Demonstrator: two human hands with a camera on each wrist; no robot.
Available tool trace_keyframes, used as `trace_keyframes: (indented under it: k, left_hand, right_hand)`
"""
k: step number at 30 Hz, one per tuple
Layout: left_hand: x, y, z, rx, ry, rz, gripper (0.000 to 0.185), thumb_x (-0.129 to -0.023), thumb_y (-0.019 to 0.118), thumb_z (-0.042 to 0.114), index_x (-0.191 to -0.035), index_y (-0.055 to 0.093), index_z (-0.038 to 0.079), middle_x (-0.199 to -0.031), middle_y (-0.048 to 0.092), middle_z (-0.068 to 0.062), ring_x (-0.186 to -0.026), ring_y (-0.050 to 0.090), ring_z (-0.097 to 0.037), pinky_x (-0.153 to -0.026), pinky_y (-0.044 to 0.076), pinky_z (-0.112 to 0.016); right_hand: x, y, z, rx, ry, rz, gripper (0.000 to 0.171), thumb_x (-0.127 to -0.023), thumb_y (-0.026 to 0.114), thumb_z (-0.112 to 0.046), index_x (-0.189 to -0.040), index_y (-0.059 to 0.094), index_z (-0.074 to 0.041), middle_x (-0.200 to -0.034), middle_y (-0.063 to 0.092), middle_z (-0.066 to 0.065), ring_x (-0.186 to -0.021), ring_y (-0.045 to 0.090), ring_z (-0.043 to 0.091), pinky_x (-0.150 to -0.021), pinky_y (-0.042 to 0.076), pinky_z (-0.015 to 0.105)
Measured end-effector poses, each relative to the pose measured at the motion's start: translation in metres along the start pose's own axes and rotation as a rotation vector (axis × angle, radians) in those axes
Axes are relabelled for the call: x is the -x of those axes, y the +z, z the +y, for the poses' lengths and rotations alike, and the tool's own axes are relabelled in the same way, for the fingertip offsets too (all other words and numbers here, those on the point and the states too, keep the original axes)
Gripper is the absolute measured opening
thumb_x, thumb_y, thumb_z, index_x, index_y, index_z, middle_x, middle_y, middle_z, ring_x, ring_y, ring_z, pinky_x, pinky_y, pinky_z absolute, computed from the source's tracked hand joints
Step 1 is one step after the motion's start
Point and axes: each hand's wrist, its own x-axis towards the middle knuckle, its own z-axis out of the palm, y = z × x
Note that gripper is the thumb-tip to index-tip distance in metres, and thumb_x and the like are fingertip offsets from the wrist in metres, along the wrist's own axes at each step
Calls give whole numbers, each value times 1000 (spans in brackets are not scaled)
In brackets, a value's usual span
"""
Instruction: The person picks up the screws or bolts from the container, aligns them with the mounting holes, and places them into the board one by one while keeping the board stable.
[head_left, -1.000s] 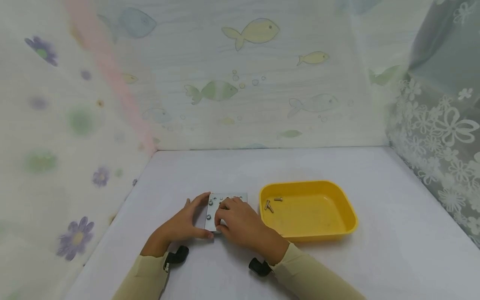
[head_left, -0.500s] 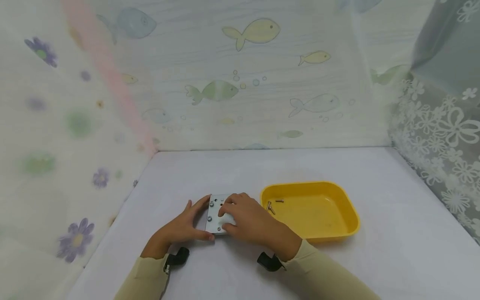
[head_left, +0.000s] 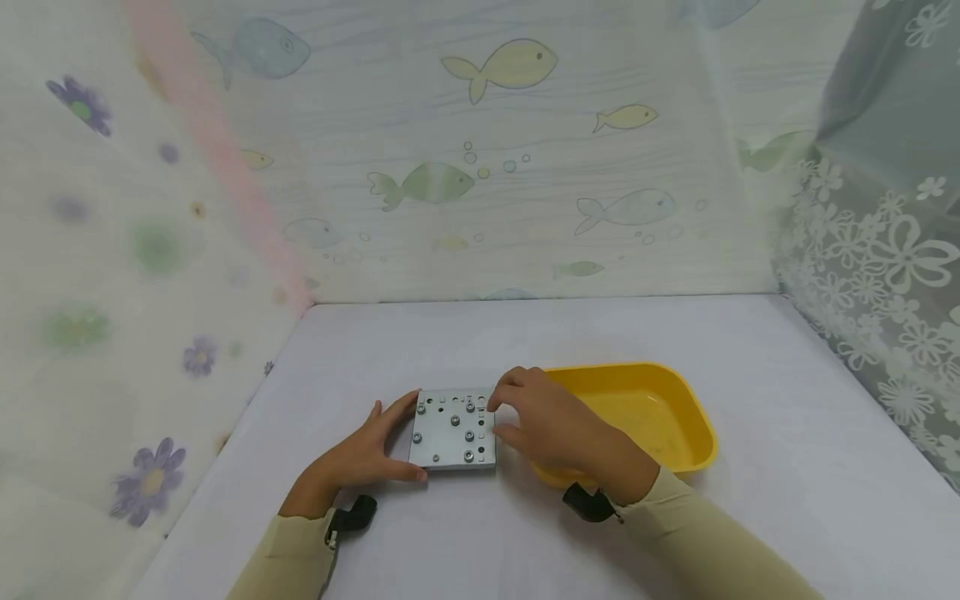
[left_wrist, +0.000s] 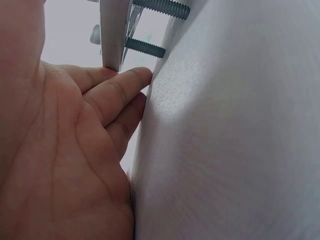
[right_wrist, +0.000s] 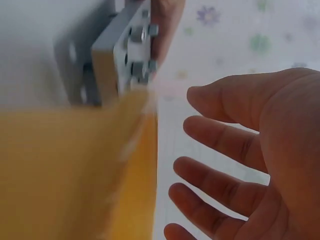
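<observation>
A flat silver metal plate [head_left: 445, 429] with drilled holes lies left of the table's middle, several socket-head screws [head_left: 454, 421] standing in it. Threaded screw shanks [left_wrist: 145, 47] stick out beneath the plate, seen in the left wrist view. My left hand [head_left: 360, 450] holds the plate at its left end, thumb on the near edge and a fingertip at the far corner. Between the plate and the yellow tray hovers my right hand [head_left: 558, 421], its fingers loosely bent and apart. Nothing shows between those fingers in the right wrist view.
The yellow tray [head_left: 701, 450] stands right of the plate, its left part hidden behind my right hand and forearm. White cloth covers the table [head_left: 390, 342]. Printed fabric hangs behind and on the left, with a lace curtain [head_left: 892, 308] on the right.
My right hand has lifted off the plate and moved right, over the tray's left side, uncovering the screws. The left hand and plate have stayed about where they were.
</observation>
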Motion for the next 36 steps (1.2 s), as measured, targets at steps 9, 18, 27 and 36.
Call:
trace_keyframes:
  k: [9, 18, 27, 36]
  left_hand:
    - [0, -1, -2, 3, -3, -1, 127, -65, 91, 62, -165, 17, 39, -173, 21, 4, -157, -15, -48, -121, 1, -76]
    - [0, -2, -2, 4, 0, 0, 126, -65, 91, 60, -165, 17, 39, -173, 21, 4, -157, -14, -49, -122, 2, -75]
    - [1, -2, 1, 9, 8, -3, 126, -66, 92, 59, -166, 17, 38, -172, 24, 4, -158, -14, -47, -123, -1, -72]
    - [3, -1, 4, 16, -4, -1, 126, -66, 92, 57, -166, 18, 35, -173, 21, 1, -157, -14, -50, -121, 0, -76]
  right_hand:
    - [6, -23, 26, -54, 35, -20, 17, -97, 71, -29, -114, 72, -24, -128, 61, -6, -118, 52, 17, -103, 51, 36]
    - [7, -36, 50, -142, -31, -23, 21, -96, 73, -26, -115, 73, -18, -121, 66, -5, -117, 60, 20, -105, 51, 44]
    - [5, -44, 75, -227, -23, -56, 23, -97, 73, -21, -120, 73, -16, -106, 70, -6, -94, 66, 15, -84, 57, 34]
    - [3, -46, 91, -290, 94, -213, 30, -99, 70, -23, -127, 71, -13, -98, 72, 4, -74, 67, 18, -68, 55, 32]
